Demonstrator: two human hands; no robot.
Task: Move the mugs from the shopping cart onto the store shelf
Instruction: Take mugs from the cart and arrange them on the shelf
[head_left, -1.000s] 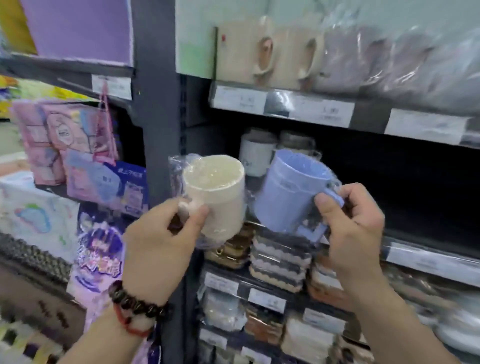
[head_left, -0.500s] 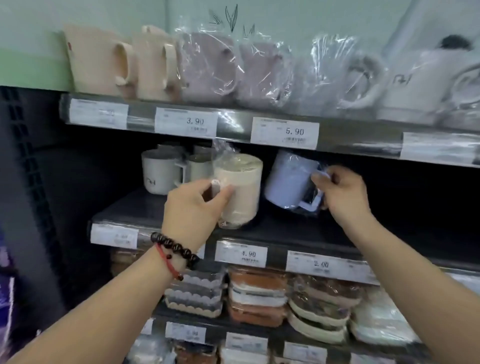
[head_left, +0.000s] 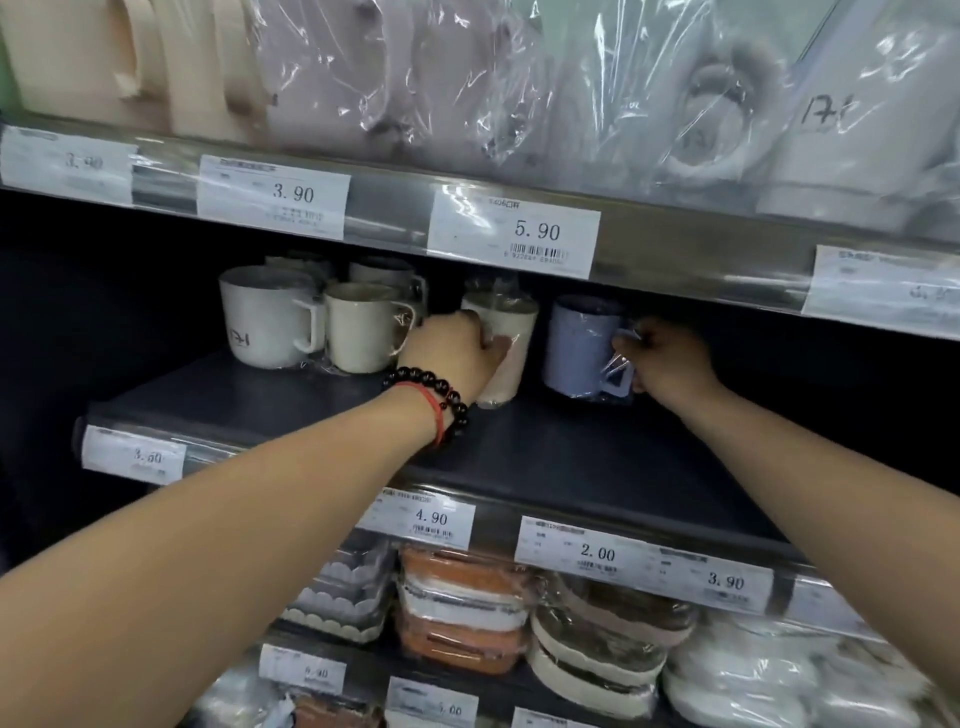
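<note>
In the middle of the frame we see the left hand (head_left: 457, 351) curled around a cream mug (head_left: 511, 332) wrapped in clear plastic, its base on the dark shelf (head_left: 571, 457). Just to the right, the right hand (head_left: 662, 361) pinches the handle of a wrapped blue mug (head_left: 579, 345), also on the shelf. Several white mugs (head_left: 265, 317) stand left of centre.

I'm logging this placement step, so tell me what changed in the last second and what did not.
Both hands carried their wrapped mugs from mid-air in front of the rack onto the dark shelf, deep under the upper one. The cream mug and blue mug now seem to rest there upright. Unchanged: the left hand and right hand still hold them; the white mugs stayed put.
</note>
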